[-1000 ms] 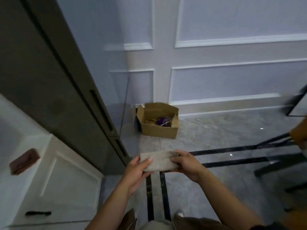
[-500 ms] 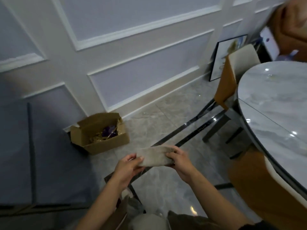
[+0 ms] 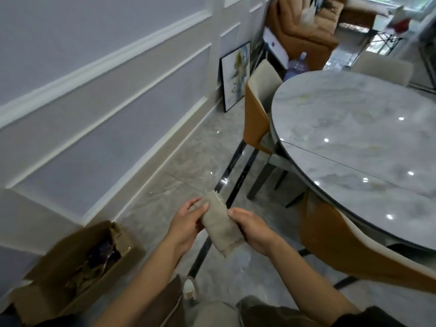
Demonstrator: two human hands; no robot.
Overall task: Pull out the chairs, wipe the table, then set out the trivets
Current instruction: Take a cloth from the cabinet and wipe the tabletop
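I hold a folded beige cloth (image 3: 220, 223) in front of me with both hands. My left hand (image 3: 186, 220) pinches its left side, thumb on top. My right hand (image 3: 253, 228) grips its right side. The round grey marble table (image 3: 358, 138) stands to the right, its top bare. An orange-backed chair (image 3: 256, 114) is tucked in at the table's far left. A second orange chair (image 3: 354, 253) is tucked in at the near edge, just right of my right hand. A pale chair back (image 3: 383, 67) shows behind the table.
An open cardboard box (image 3: 77, 267) with packing paper sits on the floor at lower left by the panelled wall. A framed picture (image 3: 236, 74) leans against the wall behind the far chair. A brown sofa (image 3: 304, 27) and a water bottle (image 3: 297, 67) stand beyond.
The view has swung right from the cabinet and wall toward the table. The cloth has turned from lying level between my hands to slanting lengthwise; both hands kept hold of it.
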